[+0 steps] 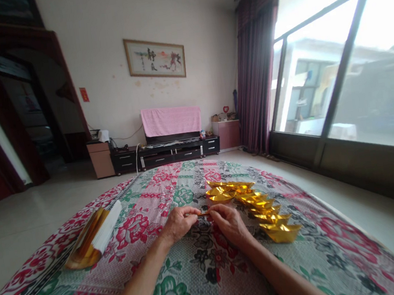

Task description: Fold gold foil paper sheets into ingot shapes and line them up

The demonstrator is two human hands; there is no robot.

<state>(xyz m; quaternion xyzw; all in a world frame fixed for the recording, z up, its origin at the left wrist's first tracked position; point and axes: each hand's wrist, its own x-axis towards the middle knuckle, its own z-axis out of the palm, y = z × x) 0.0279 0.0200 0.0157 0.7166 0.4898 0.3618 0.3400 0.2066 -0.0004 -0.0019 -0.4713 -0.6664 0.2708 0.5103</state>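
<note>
Plainly, thumb and fingers of the left hand (180, 225) pinch one end of a slim gold piece (204, 214), and those of the right hand (229, 223) pinch the other. Only a short stretch shows between the two grips, so how much they hide cannot be told, nor whether the piece touches the cloth beneath. Its long axis runs crosswise, from hand to hand, and neither hand is nearer to it.

Just outside the right hand, the folded gold boats (259, 200) form a slanting line, from beyond the knuckles back to beside the right forearm (278, 269); the right hand is clearly the nearer one. On the opposite side, well apart from the left hand, a gold-and-white stack of sheets (91, 232) lies with its length slanting away from the body and rightward.

Boats and stack rest on the round-edged tabletop (178, 288), covered in flowered cloth. Farther out come a low black cabinet (159, 160), a pink cover (171, 120), a framed picture (155, 58) and a purple curtain (256, 63).
</note>
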